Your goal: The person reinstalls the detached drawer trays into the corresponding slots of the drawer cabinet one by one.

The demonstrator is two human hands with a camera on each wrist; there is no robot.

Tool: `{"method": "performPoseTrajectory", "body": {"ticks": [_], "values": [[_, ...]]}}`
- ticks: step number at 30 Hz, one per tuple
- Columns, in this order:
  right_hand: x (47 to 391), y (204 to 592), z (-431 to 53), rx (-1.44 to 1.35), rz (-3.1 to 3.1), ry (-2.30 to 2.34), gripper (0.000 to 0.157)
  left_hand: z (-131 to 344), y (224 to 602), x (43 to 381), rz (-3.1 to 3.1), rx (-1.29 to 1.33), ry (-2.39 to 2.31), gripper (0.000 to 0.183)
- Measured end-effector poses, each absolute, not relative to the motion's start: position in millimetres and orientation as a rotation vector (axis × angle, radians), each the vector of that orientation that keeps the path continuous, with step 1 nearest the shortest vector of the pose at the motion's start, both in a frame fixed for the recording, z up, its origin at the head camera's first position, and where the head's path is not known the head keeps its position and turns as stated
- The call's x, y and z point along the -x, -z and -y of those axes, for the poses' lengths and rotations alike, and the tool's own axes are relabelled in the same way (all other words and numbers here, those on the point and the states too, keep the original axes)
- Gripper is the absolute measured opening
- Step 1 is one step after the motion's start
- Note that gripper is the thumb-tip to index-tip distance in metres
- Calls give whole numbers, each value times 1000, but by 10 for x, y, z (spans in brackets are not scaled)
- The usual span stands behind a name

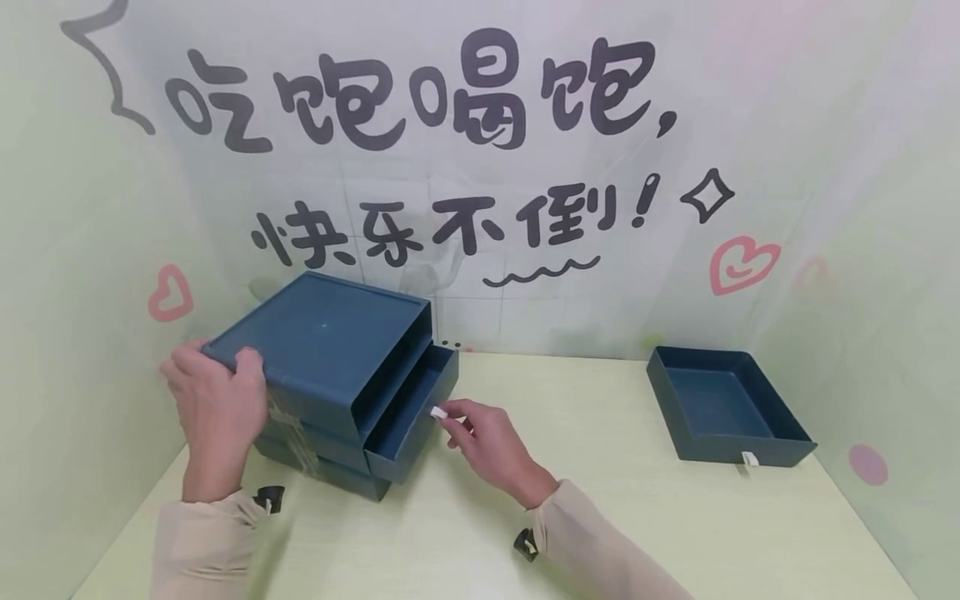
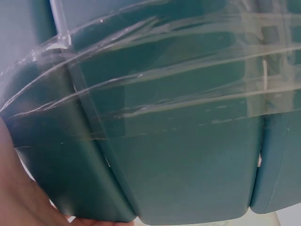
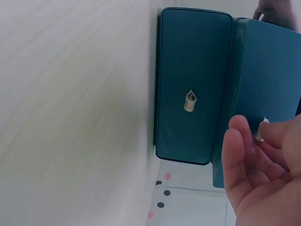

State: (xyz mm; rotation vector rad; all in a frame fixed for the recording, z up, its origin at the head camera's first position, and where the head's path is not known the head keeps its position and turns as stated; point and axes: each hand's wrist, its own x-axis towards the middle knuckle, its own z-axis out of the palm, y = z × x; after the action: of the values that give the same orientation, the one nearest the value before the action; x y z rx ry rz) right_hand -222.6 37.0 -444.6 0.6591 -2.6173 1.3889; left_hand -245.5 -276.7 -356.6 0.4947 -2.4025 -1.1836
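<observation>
A dark blue three-tier drawer unit [image 1: 322, 325] stands at an angle on the left of the table. My left hand [image 1: 221, 408] grips its top at the near left corner, thumb on the upper face. The middle drawer [image 1: 411, 446] is pulled partway out, while the top slot shows a dark opening. Between thumb and fingertips, my right hand [image 1: 491, 446] pinches the small white pull tab [image 1: 438, 412] on that drawer's front. In the right wrist view, the bottom drawer [image 3: 190, 136] is flush in the unit, with its own pale tab [image 3: 190, 101].
A separate blue drawer [image 1: 716, 450] with a white tab [image 1: 750, 458] lies on the right of the pale table [image 1: 555, 392]. Clear tape [image 2: 188, 61] wraps the unit's side. Behind stands a printed curtain [image 1: 570, 317] with dark lettering.
</observation>
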Motion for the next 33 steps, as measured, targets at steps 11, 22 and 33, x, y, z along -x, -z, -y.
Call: {"method": "performPoseTrajectory", "body": {"ticks": [11, 22, 33], "values": [[2271, 4452, -336, -722, 2598, -1353, 27, 2752, 3561, 2459, 2394, -488, 1173, 60], [2317, 4468, -258, -747, 2596, -1338, 26, 2753, 3575, 2447, 2394, -495, 1173, 59], [2336, 4466, -168, -751, 2614, -1294, 26, 2753, 3578, 2429, 2390, -487, 1168, 58]]}}
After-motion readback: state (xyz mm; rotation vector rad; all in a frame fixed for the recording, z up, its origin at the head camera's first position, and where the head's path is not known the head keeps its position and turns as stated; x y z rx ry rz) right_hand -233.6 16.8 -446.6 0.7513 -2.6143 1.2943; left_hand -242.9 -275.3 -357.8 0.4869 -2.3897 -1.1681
